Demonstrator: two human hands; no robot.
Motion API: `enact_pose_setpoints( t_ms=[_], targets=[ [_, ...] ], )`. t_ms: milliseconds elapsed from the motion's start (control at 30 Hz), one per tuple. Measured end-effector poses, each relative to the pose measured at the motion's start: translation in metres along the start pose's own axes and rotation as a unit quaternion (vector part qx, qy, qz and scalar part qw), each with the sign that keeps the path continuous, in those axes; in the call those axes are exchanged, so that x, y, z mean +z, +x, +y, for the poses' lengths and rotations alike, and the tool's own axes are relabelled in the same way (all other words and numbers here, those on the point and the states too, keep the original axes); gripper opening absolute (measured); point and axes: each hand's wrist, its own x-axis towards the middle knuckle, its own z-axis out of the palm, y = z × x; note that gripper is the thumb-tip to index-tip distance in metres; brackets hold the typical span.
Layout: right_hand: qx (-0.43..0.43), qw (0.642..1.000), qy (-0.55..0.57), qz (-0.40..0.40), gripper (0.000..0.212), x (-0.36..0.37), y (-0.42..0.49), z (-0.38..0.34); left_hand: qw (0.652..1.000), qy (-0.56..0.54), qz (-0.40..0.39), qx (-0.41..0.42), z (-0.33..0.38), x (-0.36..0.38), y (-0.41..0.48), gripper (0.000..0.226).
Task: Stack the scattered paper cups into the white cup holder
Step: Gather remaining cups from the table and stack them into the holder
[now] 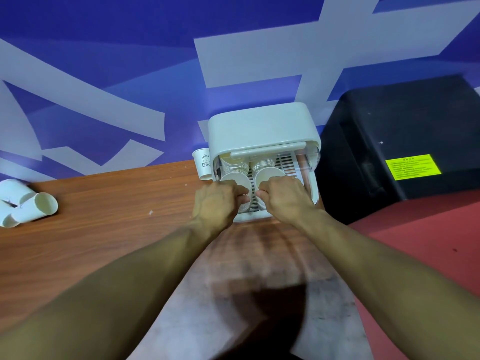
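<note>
The left hand [218,201] pinches the left cup [233,179] and the right hand [283,197] the right cup [268,174] inside the white cup holder [259,126], probably to seat both stacks straight; loose cups [28,206] lie far left of it.

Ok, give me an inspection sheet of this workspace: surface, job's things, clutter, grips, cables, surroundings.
Surface: wooden table, worn pale patch near the person.
Job's things: white cup holder at the table's back, lid raised, cup stacks lying inside; left front cup and right front cup open toward the camera; printed cup upright beside the holder's left; loose cups lying at the table's far left.
Clutter: nothing seen.
Grips: left hand grips the left front cup's rim; right hand pinches the right front cup's rim.
Cables: nothing seen.
Surroundings: blue-and-white wall; black box with yellow label on the right.
</note>
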Motion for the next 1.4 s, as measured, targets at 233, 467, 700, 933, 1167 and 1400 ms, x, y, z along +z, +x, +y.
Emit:
enact_pose_setpoints(
  t_ms=[233,467,700,933,1167,1400],
  targets=[
    [0.007,1.000,0.008,0.025,0.033,0.010,0.002,-0.001,0.998,0.043,0.032,0.039,0.016,0.009,-0.010,0.021],
    [0.021,0.999,0.020,0.023,0.033,0.009,0.000,-0.002,0.995,0.090,0.004,0.043,0.021,0.005,-0.012,0.022],
    [0.034,0.999,0.004,0.018,0.034,0.006,-0.001,-0.006,0.996,0.085,-0.023,0.028,0.027,0.001,-0.011,0.025],
    [0.054,0.995,0.069,0.045,0.031,0.015,-0.008,-0.007,0.999,-0.044,-0.029,-0.003,0.023,-0.007,-0.013,0.017],
    [-0.018,0.973,0.072,0.219,0.022,0.019,-0.019,-0.062,0.981,-0.171,0.071,-0.049,-0.011,-0.009,-0.060,0.028],
    [-0.112,0.976,0.102,0.156,0.024,0.046,-0.012,-0.148,0.972,-0.138,0.072,-0.177,-0.091,-0.019,-0.131,0.035]
  ],
)
